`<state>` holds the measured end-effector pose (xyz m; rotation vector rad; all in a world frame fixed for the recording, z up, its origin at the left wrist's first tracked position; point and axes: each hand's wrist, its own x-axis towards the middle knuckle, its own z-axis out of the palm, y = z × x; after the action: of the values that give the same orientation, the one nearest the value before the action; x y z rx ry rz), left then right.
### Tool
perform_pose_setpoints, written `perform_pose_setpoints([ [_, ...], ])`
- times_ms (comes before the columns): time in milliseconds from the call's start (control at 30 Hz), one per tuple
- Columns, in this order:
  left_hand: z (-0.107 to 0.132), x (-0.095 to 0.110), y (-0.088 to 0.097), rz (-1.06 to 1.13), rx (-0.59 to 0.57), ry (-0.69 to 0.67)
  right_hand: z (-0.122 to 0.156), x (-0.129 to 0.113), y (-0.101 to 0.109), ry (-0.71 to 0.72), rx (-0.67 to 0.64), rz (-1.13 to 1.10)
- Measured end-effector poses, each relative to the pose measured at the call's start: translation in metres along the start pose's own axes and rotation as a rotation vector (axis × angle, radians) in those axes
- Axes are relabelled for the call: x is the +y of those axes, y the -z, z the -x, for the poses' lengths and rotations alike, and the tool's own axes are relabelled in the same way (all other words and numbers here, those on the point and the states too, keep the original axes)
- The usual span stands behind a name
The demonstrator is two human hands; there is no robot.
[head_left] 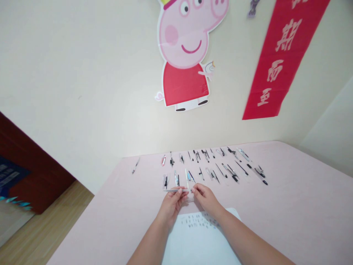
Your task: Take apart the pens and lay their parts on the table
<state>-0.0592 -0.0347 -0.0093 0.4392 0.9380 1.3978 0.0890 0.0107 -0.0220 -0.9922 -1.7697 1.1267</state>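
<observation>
Between the thumb and fingers of my left hand (171, 205) is a slim greyish pen (170, 190), held level and pointing left. My right hand (207, 200) is closed in a pinch just right of the pen's other end, at a small dark tip; what exactly it grips is too small to make out. Both hands hover over the near side of the pink table (110, 213). Just beyond them lie a pale strip-like pen part (186, 177), a blue piece (189, 176) and a dark refill (192, 176).
Two rows of pens and taken-apart pen parts (215, 175) run across the table's far half. A lone pen (136, 165) lies at the left. Below my forearms is a white board (198, 243) with small dark marks. The wall (110, 92) rises behind the table.
</observation>
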Motion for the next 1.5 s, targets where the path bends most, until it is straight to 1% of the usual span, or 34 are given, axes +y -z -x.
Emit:
perform_pose_setpoints([
  [433,-0.0018,-0.0006,0.0013,0.019,0.000,-0.007,-0.0001,0.0006,0.0004,0.014,0.005,-0.107],
  [633,-0.0018,-0.0010,0.0022,0.008,-0.003,0.002,-0.0005,0.0026,-0.0002,-0.004,-0.001,-0.009],
  [733,-0.0024,-0.0013,0.0028,0.010,-0.007,-0.001,-0.0004,0.0020,-0.0004,0.002,0.004,0.002],
  [967,-0.0027,-0.0003,0.0015,0.027,0.007,-0.010,0.0002,-0.0015,0.0002,0.020,0.032,-0.062],
  [1167,-0.0008,0.0012,-0.0007,0.034,0.005,-0.006,0.0007,-0.0003,0.0004,0.000,-0.020,-0.135],
  [1333,0.0002,0.0011,-0.0012,0.025,0.028,0.016,0.0001,0.0006,0.0007,-0.005,0.004,-0.032],
  [1500,-0.0007,-0.0005,0.0003,0.018,0.009,-0.007,-0.0005,-0.0001,0.0005,-0.004,0.008,0.015],
])
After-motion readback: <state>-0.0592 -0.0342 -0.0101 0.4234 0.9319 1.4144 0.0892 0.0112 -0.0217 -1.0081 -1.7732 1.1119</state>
